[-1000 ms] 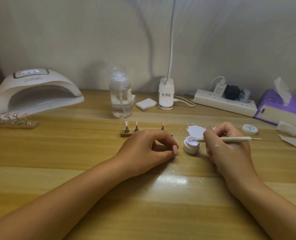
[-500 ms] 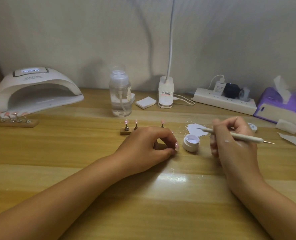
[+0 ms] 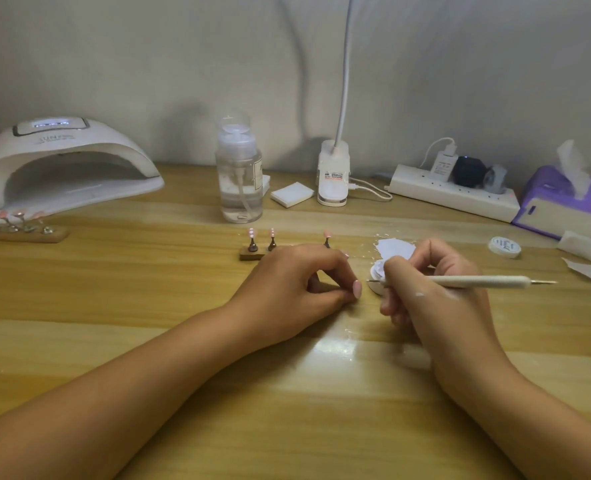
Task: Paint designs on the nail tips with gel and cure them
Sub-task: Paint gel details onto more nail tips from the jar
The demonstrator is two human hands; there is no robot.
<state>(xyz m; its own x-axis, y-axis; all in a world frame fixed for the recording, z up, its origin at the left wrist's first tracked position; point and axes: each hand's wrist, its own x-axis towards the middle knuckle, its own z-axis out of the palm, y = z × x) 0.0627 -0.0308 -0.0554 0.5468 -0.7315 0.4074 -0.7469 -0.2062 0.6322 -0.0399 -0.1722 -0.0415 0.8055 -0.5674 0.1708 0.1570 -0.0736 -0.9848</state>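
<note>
My left hand lies on the table with its fingers curled over the right end of a small wooden nail tip stand. Pink nail tips stand on pegs beside and behind it. What the thumb and fingers pinch is hidden. My right hand grips a white dotting pen that lies level, its fine tip pointing left toward my left thumb. The white gel pot sits mostly hidden behind my right fingers.
A white curing lamp stands at the far left, with a second holder of nail tips before it. At the back are a pump bottle, a desk lamp base, a power strip and a purple tissue box. The pot lid and paper scraps lie right.
My right hand had lifted the pen off to the right of the pot; now it has come back left over the pot, pen tip near my left thumb. My left hand stayed put.
</note>
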